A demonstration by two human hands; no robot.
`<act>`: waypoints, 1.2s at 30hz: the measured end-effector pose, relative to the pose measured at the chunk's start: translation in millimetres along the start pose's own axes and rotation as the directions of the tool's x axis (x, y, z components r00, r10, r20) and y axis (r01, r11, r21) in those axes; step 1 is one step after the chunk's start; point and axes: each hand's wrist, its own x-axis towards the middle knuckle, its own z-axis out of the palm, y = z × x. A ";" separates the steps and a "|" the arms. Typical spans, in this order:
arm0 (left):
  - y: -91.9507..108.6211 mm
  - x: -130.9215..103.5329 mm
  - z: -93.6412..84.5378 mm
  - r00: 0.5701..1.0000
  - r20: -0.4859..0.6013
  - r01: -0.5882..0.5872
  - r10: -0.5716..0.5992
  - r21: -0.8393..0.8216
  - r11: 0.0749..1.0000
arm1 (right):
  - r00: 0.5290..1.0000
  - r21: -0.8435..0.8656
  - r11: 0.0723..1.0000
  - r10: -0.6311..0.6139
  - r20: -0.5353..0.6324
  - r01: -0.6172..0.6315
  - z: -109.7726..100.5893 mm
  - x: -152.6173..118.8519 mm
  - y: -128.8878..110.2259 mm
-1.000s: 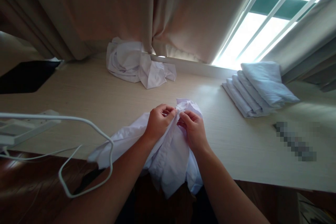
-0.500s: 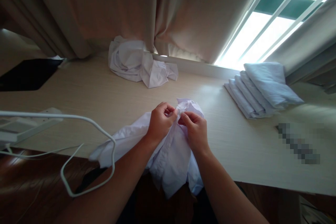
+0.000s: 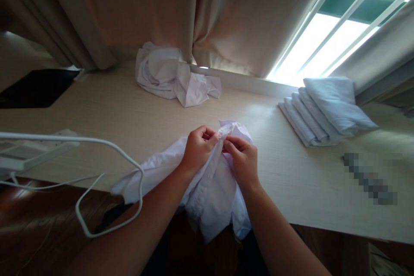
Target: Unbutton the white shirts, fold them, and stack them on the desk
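Note:
A white shirt (image 3: 211, 189) lies at the table's front edge, its collar end towards the back and its lower part hanging over the edge. My left hand (image 3: 201, 146) pinches the shirt's front strip just below the collar. Close beside it on the right, my right hand (image 3: 241, 155) grips the same strip between thumb and fingers. The fingertips of both hands almost meet. Any button between them is too small to make out.
A crumpled white cloth (image 3: 174, 75) lies at the back of the table (image 3: 258, 125). Folded white garments (image 3: 326, 110) overlap at the right, behind a blurred-out object (image 3: 368, 179). A power strip (image 3: 39, 151), a looping white cable (image 3: 141, 181) and a black flat item (image 3: 40, 88) are at left.
The view has shifted slightly. My hands stay at the collar, with the right fingers slightly changed in their hold and more of the front strip showing between the hands.

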 end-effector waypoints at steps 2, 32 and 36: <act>0.8 0.3 -0.1 1.000 -0.012 0.001 -0.001 -0.004 1.000 | 1.000 0.004 1.000 -0.011 0.012 0.011 -0.1 0.6 1.6; -1.6 -3.1 0.5 0.996 0.078 0.052 -0.045 -0.087 0.995 | 0.997 -0.109 0.991 -0.071 0.028 0.074 0.2 2.6 4.9; -2.9 -1.5 0.3 0.993 0.108 0.063 -0.052 -0.102 0.993 | 0.995 -0.148 0.984 -0.099 0.025 0.101 0.7 1.3 4.9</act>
